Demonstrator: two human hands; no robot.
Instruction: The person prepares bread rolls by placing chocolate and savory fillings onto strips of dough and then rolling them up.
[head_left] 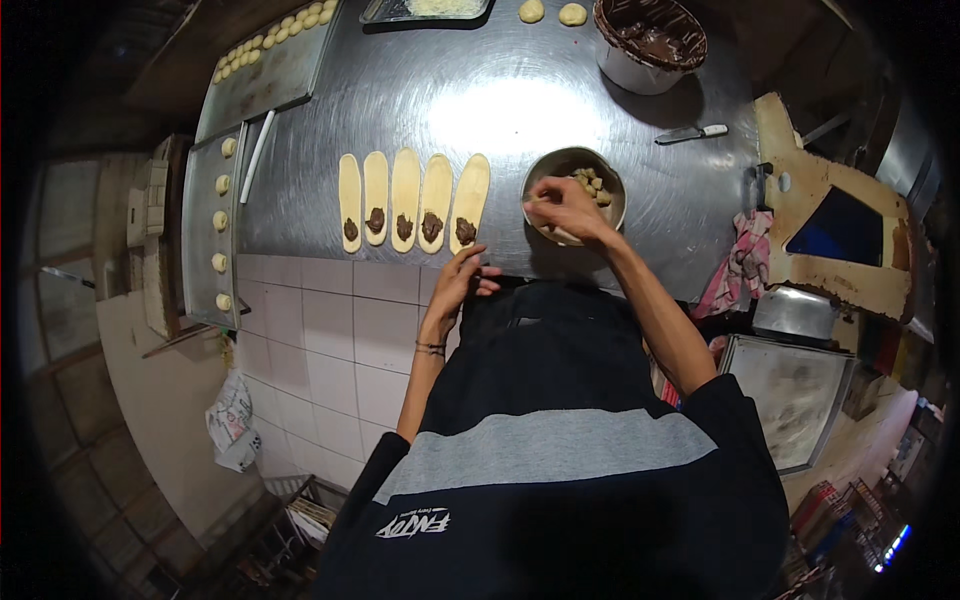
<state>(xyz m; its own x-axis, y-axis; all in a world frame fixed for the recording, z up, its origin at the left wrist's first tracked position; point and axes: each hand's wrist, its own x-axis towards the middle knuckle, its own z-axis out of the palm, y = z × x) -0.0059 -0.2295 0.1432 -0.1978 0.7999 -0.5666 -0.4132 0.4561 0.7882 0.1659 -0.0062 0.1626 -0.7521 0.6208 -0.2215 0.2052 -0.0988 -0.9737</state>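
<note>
Several long flattened dough strips (405, 185) lie side by side on the steel table, each with a dab of dark brown filling (432, 227) near its closer end. My left hand (463, 283) is at the near end of the rightmost strip (472, 190), fingers apart and holding nothing, fingertips by its edge. Over a round metal bowl (617, 222), my right hand (568, 208) has its fingers drawn together in a pinch. What they hold is too small and blurred to name. Pale cubes (592, 184) sit in the bowl, partly hidden by that hand.
A white tub (640, 75) smeared with brown filling stands at the back right, near a knife (692, 133). Trays with dough balls (222, 185) line the left side, beside a white rod (258, 157). A pink cloth (740, 262) hangs at the right edge.
</note>
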